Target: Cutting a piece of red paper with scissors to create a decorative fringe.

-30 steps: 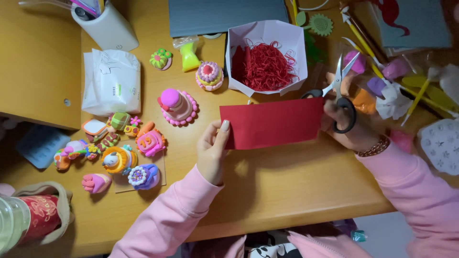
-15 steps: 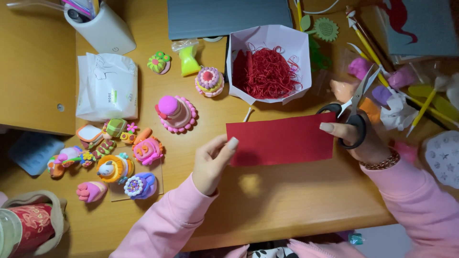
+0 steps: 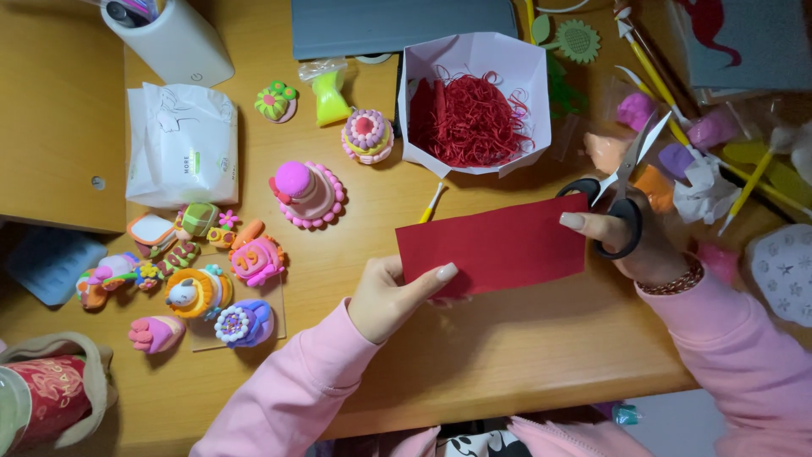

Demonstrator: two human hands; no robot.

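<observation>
A rectangular sheet of red paper (image 3: 499,244) hangs flat over the wooden desk (image 3: 507,355). My left hand (image 3: 393,296) pinches its lower left corner, thumb on top. My right hand (image 3: 630,241) sits at the sheet's right edge with fingers through the black handles of a pair of scissors (image 3: 622,190). The blades point up and to the right, away from the paper, and a fingertip rests on the sheet's right edge. Both arms wear pink sleeves.
A white paper box (image 3: 520,76) of shredded red paper stands behind the sheet. Several small clay cakes and figures (image 3: 254,258) lie to the left, with a tissue pack (image 3: 182,144) and white pen cup (image 3: 178,42). Clay lumps and tools (image 3: 702,135) crowd the right.
The red sheet has dropped a little toward me and my left hand shifted from its left edge to the lower left corner. The scissors stay at the right edge.
</observation>
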